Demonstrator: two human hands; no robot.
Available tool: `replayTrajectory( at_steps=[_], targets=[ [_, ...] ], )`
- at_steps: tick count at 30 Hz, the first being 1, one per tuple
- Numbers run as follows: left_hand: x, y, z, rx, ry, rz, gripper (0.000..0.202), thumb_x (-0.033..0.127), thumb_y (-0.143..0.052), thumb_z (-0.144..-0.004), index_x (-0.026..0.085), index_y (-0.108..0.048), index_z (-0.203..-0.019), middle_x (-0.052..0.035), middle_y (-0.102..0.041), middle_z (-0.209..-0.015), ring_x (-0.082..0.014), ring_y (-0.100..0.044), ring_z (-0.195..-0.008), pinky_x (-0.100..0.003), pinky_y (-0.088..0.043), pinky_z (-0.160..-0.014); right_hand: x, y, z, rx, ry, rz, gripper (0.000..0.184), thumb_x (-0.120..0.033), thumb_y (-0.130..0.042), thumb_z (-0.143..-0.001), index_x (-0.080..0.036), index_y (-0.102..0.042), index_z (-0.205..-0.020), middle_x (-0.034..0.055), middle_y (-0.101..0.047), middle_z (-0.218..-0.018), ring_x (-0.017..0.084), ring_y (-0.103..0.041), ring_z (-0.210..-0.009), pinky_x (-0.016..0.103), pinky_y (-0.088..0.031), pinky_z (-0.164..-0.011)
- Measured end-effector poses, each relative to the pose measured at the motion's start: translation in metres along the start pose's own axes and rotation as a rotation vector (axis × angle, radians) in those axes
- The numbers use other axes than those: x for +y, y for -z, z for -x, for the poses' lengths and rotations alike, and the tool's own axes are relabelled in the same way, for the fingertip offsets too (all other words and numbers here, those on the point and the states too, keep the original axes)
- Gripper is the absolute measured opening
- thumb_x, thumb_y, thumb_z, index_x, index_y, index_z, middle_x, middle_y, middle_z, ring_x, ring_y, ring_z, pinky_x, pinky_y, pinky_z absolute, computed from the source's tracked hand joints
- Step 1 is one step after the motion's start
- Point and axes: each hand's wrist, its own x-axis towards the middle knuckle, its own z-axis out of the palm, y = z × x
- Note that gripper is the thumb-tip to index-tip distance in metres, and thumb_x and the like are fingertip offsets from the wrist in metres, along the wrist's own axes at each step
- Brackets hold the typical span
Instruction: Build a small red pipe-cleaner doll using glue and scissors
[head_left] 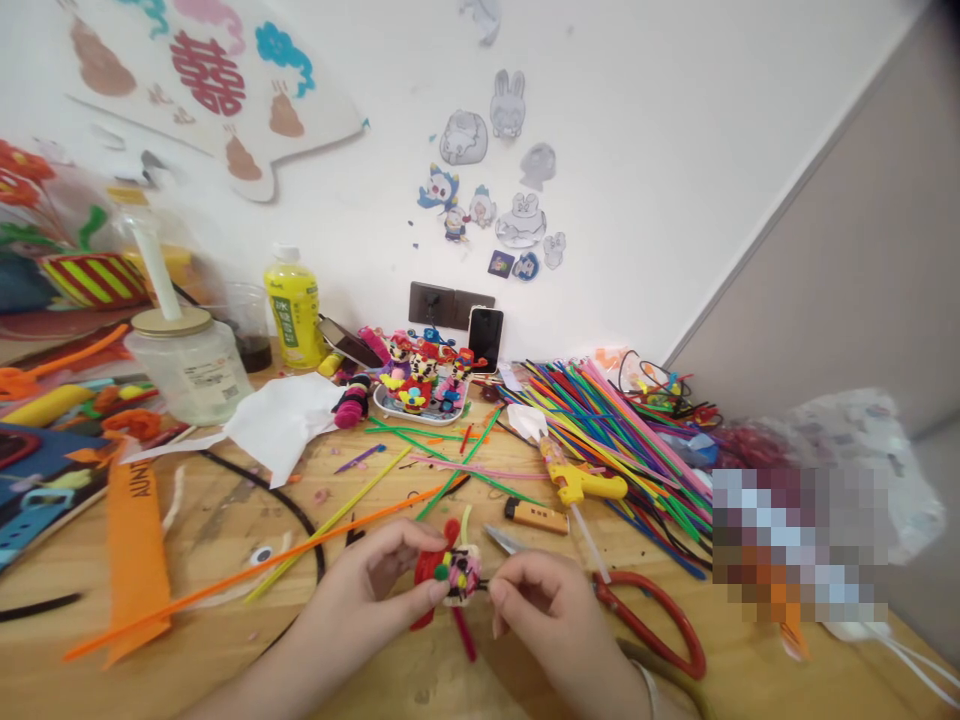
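Observation:
My left hand (pixel 379 585) pinches a small doll (pixel 463 577) made of fuzzy craft stems, holding it above the table's front part. Red material sits on the doll's left side, green and yellow bits on its front, and a dark pink stem (pixel 465 637) sticks out below. At the doll's right side, my right hand (pixel 544 605) has thumb and forefinger closed on a thin black strand that reaches the doll. Scissors (pixel 697 650) with red handles lie partly under my right hand, the blade tip showing behind it. Just beyond are an orange lighter (pixel 538 516) and a yellow glue gun (pixel 581 480).
A white tray (pixel 427 415) of finished-looking dolls stands near the wall, beside a phone (pixel 486 340). Many coloured craft stems (pixel 622 430) are heaped at right. A yellow bottle (pixel 294 310), a glass jar (pixel 191 370) and a crumpled tissue (pixel 285 420) stand or lie at left.

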Motion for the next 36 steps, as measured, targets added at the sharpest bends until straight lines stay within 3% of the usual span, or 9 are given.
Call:
replayTrajectory(
  at_steps=[8, 26, 29, 33, 36],
  targets=[
    [-0.002, -0.001, 0.001, 0.027, -0.008, 0.001, 0.019, 0.01, -0.074, -0.049, 0.022, -0.067, -0.062, 0.0014, -0.069, -0.069, -0.0156, -0.064, -0.071, -0.023, -0.05, -0.068, -0.002, -0.001, 0.002, 0.088, 0.112, 0.115, 0.024, -0.025, -0.049, -0.075, -0.017, -0.056, -0.053, 0.0011, -0.058, -0.052, 0.013, -0.053, -0.053, 0.022, -0.041, -0.053],
    [-0.004, 0.0, 0.0, 0.043, 0.018, -0.002, 0.019, 0.012, -0.076, -0.047, 0.021, -0.067, -0.061, 0.0016, -0.068, -0.068, -0.0158, -0.063, -0.069, -0.024, -0.049, -0.067, -0.004, 0.002, 0.0, 0.037, 0.173, 0.162, 0.028, -0.027, -0.049, -0.079, -0.017, -0.059, -0.055, 0.0007, -0.059, -0.053, 0.013, -0.054, -0.054, 0.021, -0.04, -0.054],
    [-0.006, 0.002, -0.002, 0.037, -0.017, -0.034, 0.018, 0.015, -0.076, -0.05, 0.021, -0.066, -0.064, 0.0011, -0.067, -0.069, -0.0164, -0.062, -0.07, -0.025, -0.049, -0.067, -0.005, 0.012, -0.002, 0.002, 0.205, 0.198, 0.028, -0.03, -0.046, -0.084, -0.017, -0.062, -0.065, 0.0012, -0.061, -0.059, 0.013, -0.057, -0.059, 0.021, -0.042, -0.057],
    [-0.01, 0.005, -0.005, 0.07, -0.038, -0.028, 0.02, 0.019, -0.077, -0.051, 0.022, -0.064, -0.065, 0.0019, -0.065, -0.068, -0.0168, -0.062, -0.072, -0.026, -0.05, -0.069, 0.002, 0.03, -0.013, 0.119, 0.273, 0.471, 0.017, -0.025, -0.045, -0.086, -0.019, -0.06, -0.092, 0.0052, -0.064, -0.085, 0.019, -0.058, -0.081, 0.028, -0.045, -0.072],
    [-0.015, 0.006, -0.007, 0.122, -0.038, 0.031, 0.027, 0.022, -0.081, -0.046, 0.023, -0.064, -0.067, 0.002, -0.066, -0.071, -0.0178, -0.063, -0.077, -0.027, -0.051, -0.073, 0.01, 0.039, -0.024, 0.127, 0.219, 0.791, 0.021, -0.015, -0.057, -0.076, -0.016, -0.059, -0.097, 0.0092, -0.061, -0.096, 0.027, -0.052, -0.094, 0.039, -0.043, -0.081]
  ],
)
